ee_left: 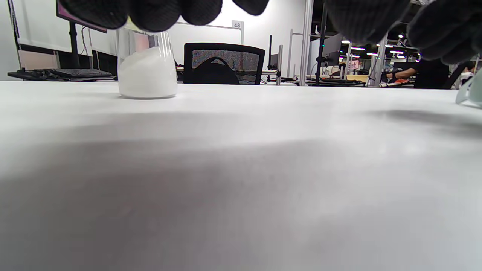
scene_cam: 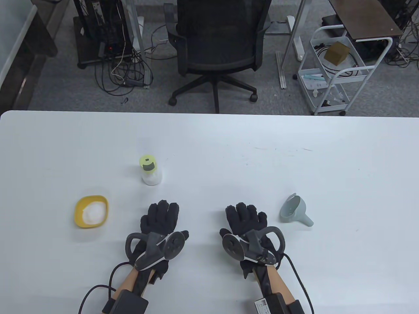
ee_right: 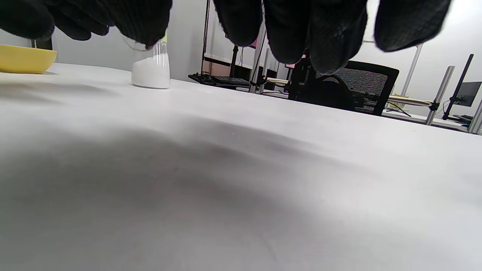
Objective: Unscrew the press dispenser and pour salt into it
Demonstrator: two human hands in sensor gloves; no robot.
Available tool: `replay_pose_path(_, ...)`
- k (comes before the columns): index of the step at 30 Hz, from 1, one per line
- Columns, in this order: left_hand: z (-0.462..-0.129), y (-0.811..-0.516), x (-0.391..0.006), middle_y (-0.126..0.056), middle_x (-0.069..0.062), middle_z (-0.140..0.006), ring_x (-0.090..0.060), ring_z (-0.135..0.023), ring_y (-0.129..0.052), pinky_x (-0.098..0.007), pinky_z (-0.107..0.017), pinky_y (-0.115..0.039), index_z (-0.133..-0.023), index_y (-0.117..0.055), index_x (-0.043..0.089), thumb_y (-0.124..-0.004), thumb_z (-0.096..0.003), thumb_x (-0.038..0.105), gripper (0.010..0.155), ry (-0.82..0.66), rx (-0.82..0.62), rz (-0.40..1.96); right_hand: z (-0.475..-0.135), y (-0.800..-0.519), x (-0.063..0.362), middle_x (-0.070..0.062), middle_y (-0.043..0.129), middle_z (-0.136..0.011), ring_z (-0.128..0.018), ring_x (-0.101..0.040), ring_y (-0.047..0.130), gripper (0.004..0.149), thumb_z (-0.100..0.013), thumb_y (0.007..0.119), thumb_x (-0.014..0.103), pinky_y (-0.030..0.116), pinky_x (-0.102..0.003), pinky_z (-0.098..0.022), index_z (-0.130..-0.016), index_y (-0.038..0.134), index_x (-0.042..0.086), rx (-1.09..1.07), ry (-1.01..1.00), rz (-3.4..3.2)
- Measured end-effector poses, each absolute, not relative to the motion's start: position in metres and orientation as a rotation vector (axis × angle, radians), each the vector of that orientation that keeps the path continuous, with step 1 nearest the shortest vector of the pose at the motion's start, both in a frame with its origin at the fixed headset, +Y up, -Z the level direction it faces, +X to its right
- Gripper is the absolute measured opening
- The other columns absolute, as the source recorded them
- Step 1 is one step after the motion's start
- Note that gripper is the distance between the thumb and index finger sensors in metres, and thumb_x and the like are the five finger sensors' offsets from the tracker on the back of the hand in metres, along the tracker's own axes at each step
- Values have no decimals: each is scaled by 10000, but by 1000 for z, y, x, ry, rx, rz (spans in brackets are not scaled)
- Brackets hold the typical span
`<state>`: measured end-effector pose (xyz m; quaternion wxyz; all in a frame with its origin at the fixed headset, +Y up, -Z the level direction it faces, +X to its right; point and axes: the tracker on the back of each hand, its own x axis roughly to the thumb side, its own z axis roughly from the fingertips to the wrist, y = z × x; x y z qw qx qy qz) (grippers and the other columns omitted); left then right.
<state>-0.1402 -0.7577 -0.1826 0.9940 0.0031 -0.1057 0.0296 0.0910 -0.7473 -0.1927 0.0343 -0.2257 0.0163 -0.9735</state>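
Note:
The press dispenser [scene_cam: 150,170] is a clear glass bottle with a yellow-green press cap, partly filled with white salt, standing upright left of centre. It also shows in the left wrist view [ee_left: 147,67] and the right wrist view [ee_right: 150,67]. A yellow bowl [scene_cam: 91,211] holding white salt sits at the left; its rim shows in the right wrist view [ee_right: 26,58]. A grey-blue funnel [scene_cam: 295,211] lies on its side at the right. My left hand [scene_cam: 161,217] and right hand [scene_cam: 245,217] lie flat, palms down, on the table, empty, between bowl and funnel.
The white table [scene_cam: 229,157] reaches across the whole view. Beyond its far edge stand a black office chair [scene_cam: 217,42], a white wire cart [scene_cam: 337,68] and a rack with cables [scene_cam: 108,36] on the floor.

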Motion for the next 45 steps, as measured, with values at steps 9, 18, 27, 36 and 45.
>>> replay_pose_path(9, -226, -730, -178, -378, -427, -1234, -680, -1057, -559, -747, -687, -596, -1246, -233, -7, -703, -530, 635, 1070, -7, 12, 177, -192, -739, 89, -391, 534, -1123, -942, -641, 614, 732, -647, 605, 456, 556, -794, -612, -1162, 447, -40, -692, 79, -3000)
replay_pose_path(18, -297, -731, -203, -354, -420, -1234, -651, -1066, -575, -731, -692, -613, -1229, -141, -52, -709, -520, 658, 1153, 193, -58, 341, -196, -728, 101, -388, 537, -1124, -943, -636, 620, 728, -649, 604, 451, 556, -794, -613, -1163, 447, -39, -624, 120, -3047)
replay_pose_path(27, -327, -738, -200, -548, -338, -1190, -501, -1006, -772, -649, -680, -704, -1219, -250, 9, -696, -572, 547, 952, 317, 39, 249, -200, -732, 108, -386, 543, -1121, -942, -630, 628, 722, -648, 604, 448, 560, -792, -612, -1161, 451, -37, -595, 108, -3069)
replay_pose_path(36, -319, -736, -190, -703, -266, -1099, -416, -893, -894, -600, -648, -773, -1177, -400, 21, -729, -568, 517, 852, 246, 150, 208, -202, -734, 112, -385, 542, -1121, -941, -627, 631, 722, -648, 605, 446, 561, -791, -612, -1160, 451, -39, -572, 110, -3082)
replay_pose_path(45, -272, -729, -121, -723, -245, -1088, -404, -881, -907, -607, -643, -769, -1172, -373, -50, -756, -548, 534, 936, -170, 160, 294, -206, -739, 118, -382, 547, -1120, -940, -625, 635, 719, -648, 605, 446, 562, -791, -611, -1159, 454, -38, -540, 88, -3088)
